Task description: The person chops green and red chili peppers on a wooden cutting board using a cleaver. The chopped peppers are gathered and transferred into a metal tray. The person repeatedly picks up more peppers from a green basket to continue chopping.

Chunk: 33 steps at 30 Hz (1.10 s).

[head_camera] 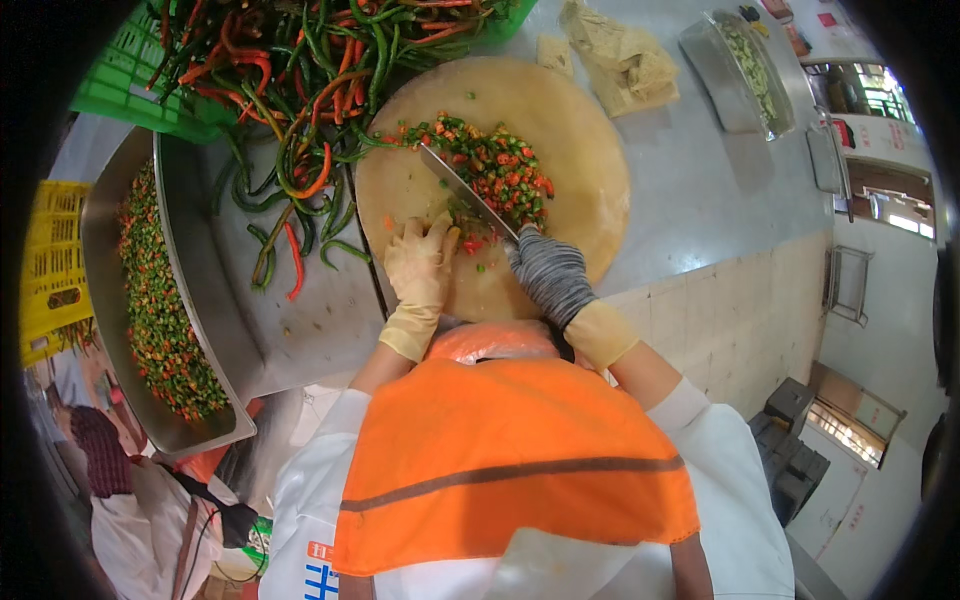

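Observation:
My right hand (551, 271), in a grey striped knit glove over a yellowish rubber one, grips the handle of a cleaver (472, 193). Its blade points up and left across a round cutting board (585, 172). Chopped red and green chili peppers (506, 169) lie in a heap beyond the blade, with a few bits on the near side. My left hand (421, 259), in a yellowish rubber glove, rests on the board's left part, left of the blade; whether anything is under its fingers cannot be told. Whole chili peppers (315, 60) are piled at the board's upper left.
A green plastic basket (135, 90) is at the upper left. A deep metal pan (169, 225) of chopped peppers and a yellow crate (52, 255) stand left. Crumpled cloth (630, 64) and a metal container (712, 82) lie upper right. Another person (142, 517) is at the lower left.

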Available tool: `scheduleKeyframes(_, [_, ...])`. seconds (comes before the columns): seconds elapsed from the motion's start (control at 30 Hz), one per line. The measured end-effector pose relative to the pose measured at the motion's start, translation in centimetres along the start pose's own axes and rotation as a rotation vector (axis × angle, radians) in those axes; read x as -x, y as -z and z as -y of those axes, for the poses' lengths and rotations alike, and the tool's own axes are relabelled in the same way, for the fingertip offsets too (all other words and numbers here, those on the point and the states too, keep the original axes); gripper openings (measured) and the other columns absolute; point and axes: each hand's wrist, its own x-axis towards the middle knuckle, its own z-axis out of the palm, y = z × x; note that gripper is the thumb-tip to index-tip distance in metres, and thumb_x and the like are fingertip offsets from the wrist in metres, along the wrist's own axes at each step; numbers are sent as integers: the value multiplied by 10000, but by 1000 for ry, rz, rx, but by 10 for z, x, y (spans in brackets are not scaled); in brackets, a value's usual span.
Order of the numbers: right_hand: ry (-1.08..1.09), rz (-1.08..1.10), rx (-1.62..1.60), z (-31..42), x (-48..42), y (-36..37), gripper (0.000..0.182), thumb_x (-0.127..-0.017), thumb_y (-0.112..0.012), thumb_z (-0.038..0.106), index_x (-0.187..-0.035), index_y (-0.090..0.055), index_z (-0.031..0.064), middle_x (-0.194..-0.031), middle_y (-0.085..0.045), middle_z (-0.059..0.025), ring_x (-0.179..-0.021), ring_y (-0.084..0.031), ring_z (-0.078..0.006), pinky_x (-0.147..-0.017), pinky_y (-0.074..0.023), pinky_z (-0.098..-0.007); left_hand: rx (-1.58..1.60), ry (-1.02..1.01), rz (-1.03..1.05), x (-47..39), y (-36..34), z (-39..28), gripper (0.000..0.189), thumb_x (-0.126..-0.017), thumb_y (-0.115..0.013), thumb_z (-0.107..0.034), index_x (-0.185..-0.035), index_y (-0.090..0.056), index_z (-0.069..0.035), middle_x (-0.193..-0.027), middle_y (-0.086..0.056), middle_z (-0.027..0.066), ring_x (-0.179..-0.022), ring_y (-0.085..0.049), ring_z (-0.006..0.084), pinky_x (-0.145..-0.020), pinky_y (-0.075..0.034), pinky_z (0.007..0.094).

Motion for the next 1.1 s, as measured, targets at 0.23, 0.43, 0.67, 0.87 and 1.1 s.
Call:
scheduleKeyframes(0.23, [-48, 204, -2, 13, 8, 52, 281, -895, -435, 303, -942, -508, 36, -787, -644, -213, -732, -642, -367, -625, -481, -487, 68, -18, -7, -1, -2, 10, 177, -786, -632, -209, -954, -661, -162, -834, -582, 85, -784, -555, 307, -665, -461, 414])
scheduleKeyframes(0.43, [49, -37, 14, 10, 9, 5, 318, -902, -474, 345, -907, -508, 29, -641, -613, -172, -613, -615, -342, -552, -466, -471, 115, -89, -91, -1, -14, 17, 169, -774, -625, -146, -941, -650, -135, -857, -580, 88, -784, -555, 307, -677, -459, 416])
scheduleKeyframes(0.67, [42, 118, -22, 14, 4, 29, 323, -897, -469, 355, -912, -519, 37, -709, -628, -177, -669, -624, -345, -591, -474, -471, 116, -78, -130, -2, -6, 13, 136, -776, -617, -128, -909, -640, -122, -850, -574, 76, -807, -548, 300, -691, -457, 408])
scheduleKeyframes(0.87, [14, 95, -17, 9, 16, 3, 335, -906, -468, 373, -884, -511, 41, -626, -607, -168, -594, -610, -342, -553, -471, -468, 104, -90, -116, 3, -9, 12, 141, -767, -605, -111, -905, -637, -109, -818, -555, 81, -799, -540, 295, -679, -452, 411])
scheduleKeyframes(1.1, [71, 43, 0, 13, 12, 6, 336, -904, -472, 361, -899, -514, 28, -656, -621, -168, -621, -623, -350, -544, -472, -478, 27, -155, -109, -5, -5, 17, 123, -749, -586, -81, -864, -627, -95, -800, -550, 90, -786, -538, 294, -664, -452, 402])
